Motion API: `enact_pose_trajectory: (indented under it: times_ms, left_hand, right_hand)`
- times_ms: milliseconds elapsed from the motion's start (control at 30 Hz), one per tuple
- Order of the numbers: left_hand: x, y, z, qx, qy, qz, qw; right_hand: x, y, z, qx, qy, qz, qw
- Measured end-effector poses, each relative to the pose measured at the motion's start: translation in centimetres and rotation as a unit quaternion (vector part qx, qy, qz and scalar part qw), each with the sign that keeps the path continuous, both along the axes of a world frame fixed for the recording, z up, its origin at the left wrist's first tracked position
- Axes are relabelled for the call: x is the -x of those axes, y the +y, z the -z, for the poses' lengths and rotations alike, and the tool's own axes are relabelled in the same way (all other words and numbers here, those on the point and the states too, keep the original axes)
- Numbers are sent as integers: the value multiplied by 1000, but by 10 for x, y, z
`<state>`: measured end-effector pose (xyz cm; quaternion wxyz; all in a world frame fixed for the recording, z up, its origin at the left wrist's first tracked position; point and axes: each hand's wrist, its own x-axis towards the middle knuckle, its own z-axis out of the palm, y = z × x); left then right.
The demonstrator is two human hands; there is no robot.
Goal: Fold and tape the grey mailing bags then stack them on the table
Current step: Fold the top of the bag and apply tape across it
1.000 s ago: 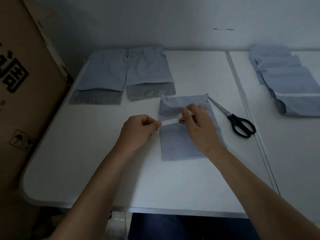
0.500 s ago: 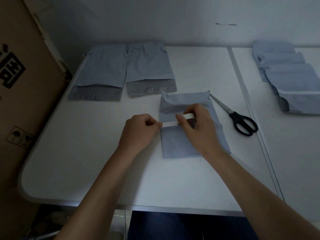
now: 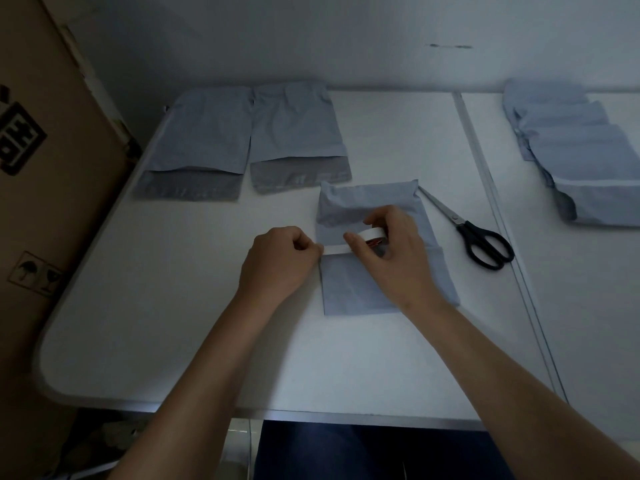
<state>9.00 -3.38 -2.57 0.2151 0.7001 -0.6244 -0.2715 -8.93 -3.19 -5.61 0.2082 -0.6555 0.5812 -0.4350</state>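
Note:
A folded grey mailing bag (image 3: 349, 285) lies on the white table (image 3: 194, 306) in front of me. My right hand (image 3: 391, 258) grips a small roll of white tape (image 3: 372, 234) over the bag's fold. My left hand (image 3: 280, 261) pinches the free end of the tape strip (image 3: 336, 249) at the bag's left edge, so the strip runs between both hands. Two unfolded grey bags (image 3: 204, 147) (image 3: 294, 133) lie side by side at the far left. A stack of folded bags (image 3: 581, 157) sits at the far right.
Black-handled scissors (image 3: 481, 242) lie just right of the bag, blades pointing away. A large cardboard box (image 3: 41, 168) stands against the table's left side. A seam (image 3: 498, 220) splits the table into two panels. A wall runs behind.
My right hand has turned the tape roll up and drawn out a strip to the right, while my left hand keeps pinching its end at the bag's left edge.

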Motion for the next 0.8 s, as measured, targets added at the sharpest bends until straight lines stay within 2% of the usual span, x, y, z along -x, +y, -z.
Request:
enact_pose_trajectory:
  times_ms: [567, 800]
  left_hand:
    - [6, -2, -3, 2, -71, 23, 997]
    - [9, -8, -8, -34, -120, 54, 991]
  right_hand:
    - [-1, -2, 4, 11, 21, -2, 1000]
    - [0, -1, 4, 7, 21, -5, 1000]
